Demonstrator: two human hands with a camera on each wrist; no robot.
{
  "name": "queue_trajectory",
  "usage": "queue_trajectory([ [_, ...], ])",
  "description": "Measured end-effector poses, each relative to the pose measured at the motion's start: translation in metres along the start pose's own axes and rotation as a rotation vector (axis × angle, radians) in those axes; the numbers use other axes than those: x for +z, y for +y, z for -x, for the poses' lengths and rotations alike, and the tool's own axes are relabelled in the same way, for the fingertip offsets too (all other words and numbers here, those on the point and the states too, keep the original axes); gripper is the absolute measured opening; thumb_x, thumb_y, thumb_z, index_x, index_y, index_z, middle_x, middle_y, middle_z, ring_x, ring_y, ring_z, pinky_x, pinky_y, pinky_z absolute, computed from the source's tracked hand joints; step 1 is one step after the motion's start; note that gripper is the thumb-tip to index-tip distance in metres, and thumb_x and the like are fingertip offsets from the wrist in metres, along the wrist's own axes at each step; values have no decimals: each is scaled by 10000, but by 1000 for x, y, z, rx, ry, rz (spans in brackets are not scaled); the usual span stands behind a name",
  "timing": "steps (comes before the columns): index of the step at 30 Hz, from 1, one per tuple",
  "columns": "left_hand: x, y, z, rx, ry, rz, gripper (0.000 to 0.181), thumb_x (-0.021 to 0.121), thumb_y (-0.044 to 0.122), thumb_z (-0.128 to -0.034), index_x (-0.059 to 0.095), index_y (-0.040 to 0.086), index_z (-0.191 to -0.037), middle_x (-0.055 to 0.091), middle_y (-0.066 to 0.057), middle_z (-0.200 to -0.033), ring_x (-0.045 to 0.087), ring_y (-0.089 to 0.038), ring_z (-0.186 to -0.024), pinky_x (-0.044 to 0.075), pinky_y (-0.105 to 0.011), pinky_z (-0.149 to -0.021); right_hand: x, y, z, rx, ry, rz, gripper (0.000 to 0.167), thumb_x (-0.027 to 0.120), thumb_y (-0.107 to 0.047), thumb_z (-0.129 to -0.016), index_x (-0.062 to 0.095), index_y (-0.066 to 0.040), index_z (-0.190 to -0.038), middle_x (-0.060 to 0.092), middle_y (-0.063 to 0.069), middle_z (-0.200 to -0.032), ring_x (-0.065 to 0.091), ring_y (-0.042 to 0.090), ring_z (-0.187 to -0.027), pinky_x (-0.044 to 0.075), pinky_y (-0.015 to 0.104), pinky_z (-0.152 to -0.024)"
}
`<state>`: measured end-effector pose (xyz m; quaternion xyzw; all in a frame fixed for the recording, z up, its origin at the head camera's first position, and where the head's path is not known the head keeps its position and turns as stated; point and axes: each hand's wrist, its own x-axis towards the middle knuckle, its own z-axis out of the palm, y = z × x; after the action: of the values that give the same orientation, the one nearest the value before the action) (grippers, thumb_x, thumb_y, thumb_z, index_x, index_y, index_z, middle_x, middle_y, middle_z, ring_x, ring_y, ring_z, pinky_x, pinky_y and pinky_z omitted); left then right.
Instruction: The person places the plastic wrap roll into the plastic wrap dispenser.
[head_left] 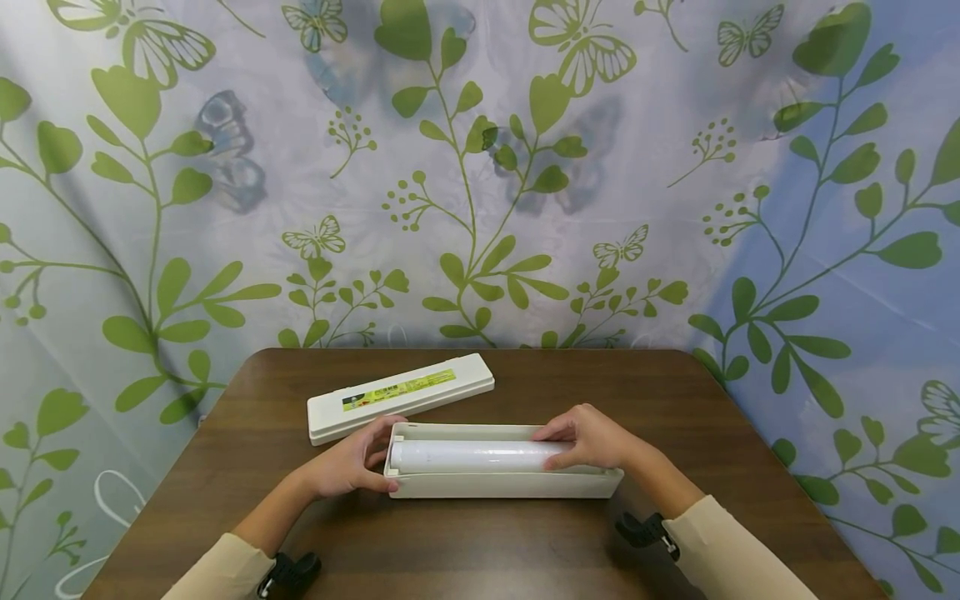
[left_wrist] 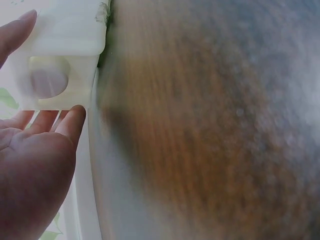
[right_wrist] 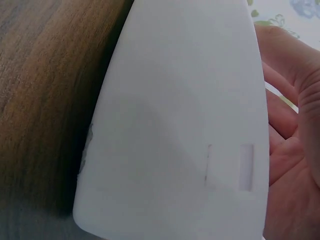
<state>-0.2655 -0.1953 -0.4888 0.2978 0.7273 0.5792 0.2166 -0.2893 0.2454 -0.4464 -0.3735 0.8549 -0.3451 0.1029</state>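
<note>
So, right hand (head_left: 592, 437): thumb and fingers pinching the white roll (head_left: 472, 456) toward its right end.
Left hand (head_left: 345, 462): gripping the box (head_left: 502, 487) by its left end.
Roll's place: lengthwise inside the box.
Lid (head_left: 401, 398): slanted behind, on the brown table (head_left: 675, 408).

Hands number two, a left hand (head_left: 351, 463) and a right hand (head_left: 591, 438). There are two sleeves (head_left: 731, 550) and two dark wrist straps (head_left: 648, 533), one of each per arm. Otherwise the count is one throughout: one open box (head_left: 502, 486), one white roll (head_left: 472, 456), one lid (head_left: 412, 400), one printed label (head_left: 400, 390), one table (head_left: 480, 550) and one patterned curtain (head_left: 480, 183).
</note>
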Motion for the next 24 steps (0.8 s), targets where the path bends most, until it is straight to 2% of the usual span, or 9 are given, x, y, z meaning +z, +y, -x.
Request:
queue_trajectory([
  [9, 0, 1, 0, -3, 4, -1, 923, 823, 36, -839, 236, 33, -1552, 365, -241, -1537, 393, -377, -1419, 515, -278, -1028, -4, 0, 9, -33, 72, -47, 423, 846, -285, -855, 759, -35, -1184, 764, 112, -1178, 744, 254, -1078, 597, 360, -902],
  [17, 1, -1, -1, -1, 2, -18, 922, 827, 42, -837, 241, 41, -1549, 376, -236, -1530, 394, -379, -1417, 502, -254, -1036, -5, 7, 24, -31, 158, -66, 392, 821, -302, -882, 760, -66, -1189, 767, 83, -1182, 749, 231, -1068, 591, 288, -910],
  [22, 0, -3, -1, -2, 7, -22, 917, 828, 44, -837, 247, 51, -1546, 378, -225, -1525, 388, -385, -1420, 494, -231, -1036, -3, 13, 31, -84, 254, -94, 347, 811, -193, -891, 746, -30, -1191, 764, 130, -1170, 745, 272, -1044, 596, 309, -906],
  [24, 0, -3, -1, -3, 6, -21, 913, 827, 43, -838, 249, 55, -1544, 375, -222, -1526, 385, -392, -1424, 496, -233, -1035, -2, 16, 34, -106, 300, -108, 319, 805, -142, -890, 748, -46, -1189, 763, 133, -1167, 740, 280, -1046, 596, 321, -910],
])
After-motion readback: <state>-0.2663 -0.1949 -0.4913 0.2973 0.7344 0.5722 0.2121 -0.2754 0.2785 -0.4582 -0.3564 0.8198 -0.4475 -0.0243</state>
